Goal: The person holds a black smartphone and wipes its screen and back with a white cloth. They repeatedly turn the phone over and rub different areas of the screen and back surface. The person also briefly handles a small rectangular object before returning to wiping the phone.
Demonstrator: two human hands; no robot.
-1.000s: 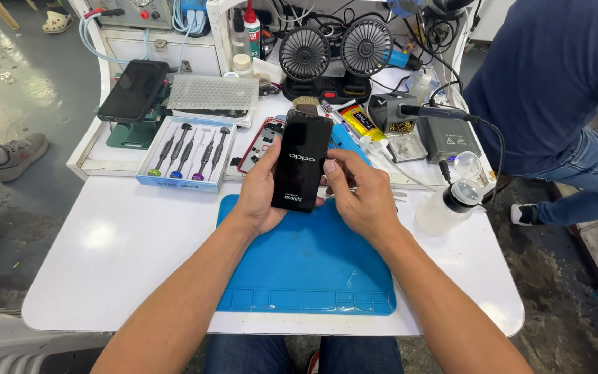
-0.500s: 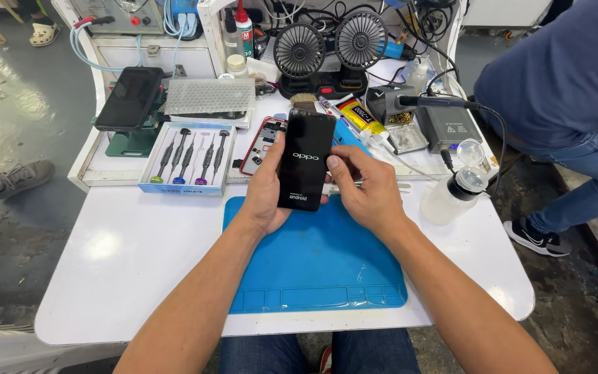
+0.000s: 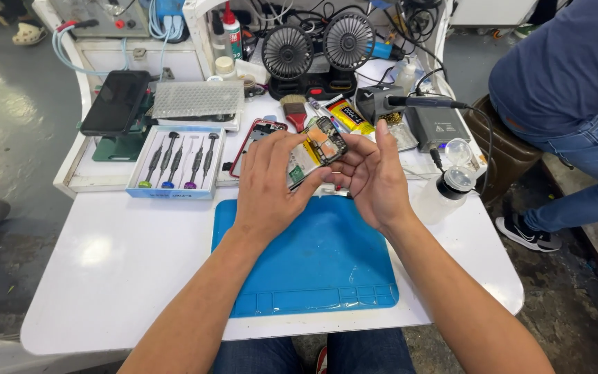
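— Flipped over since a moment ago: the phone (image 3: 318, 149) showed its dark back, and now its open insides face up.

— Who holds it?

— Both hands: the left hand (image 3: 269, 181) and right hand (image 3: 372, 173) grasp its edges above the blue mat (image 3: 306, 270).

— Any packages?

— A yellow tube (image 3: 347, 116) lies far behind; a light-blue screwdriver tray (image 3: 176, 162) sits left on the table (image 3: 126, 263).

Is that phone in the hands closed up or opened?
Opened: the phone shows bare circuit boards, held above the blue mat by both hands.
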